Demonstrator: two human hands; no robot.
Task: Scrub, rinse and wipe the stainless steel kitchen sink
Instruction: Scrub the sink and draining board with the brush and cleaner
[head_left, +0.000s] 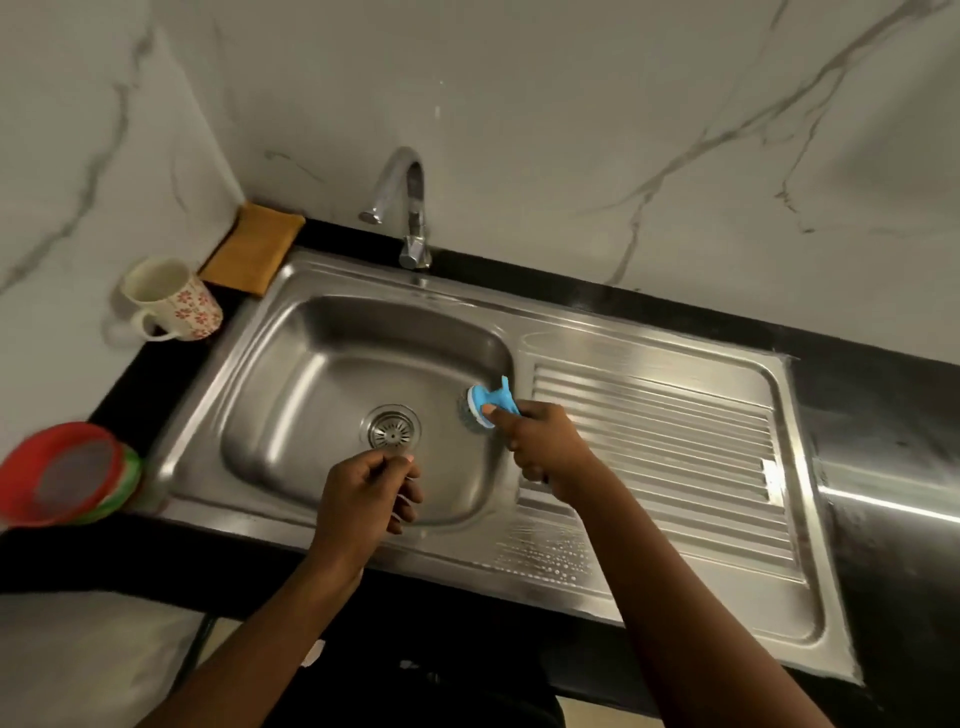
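Your right hand (545, 447) gripped a blue scrubber (491, 402) against the right inner wall of the sink (322, 535). Your left hand (363, 493) hovered over its near side, fingers curled, perhaps empty; I cannot tell.

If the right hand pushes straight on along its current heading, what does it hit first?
The right hand points up-left, scrubber leading. First contact: the right basin wall of the sink, which the scrubber head may already touch; depth is unclear.
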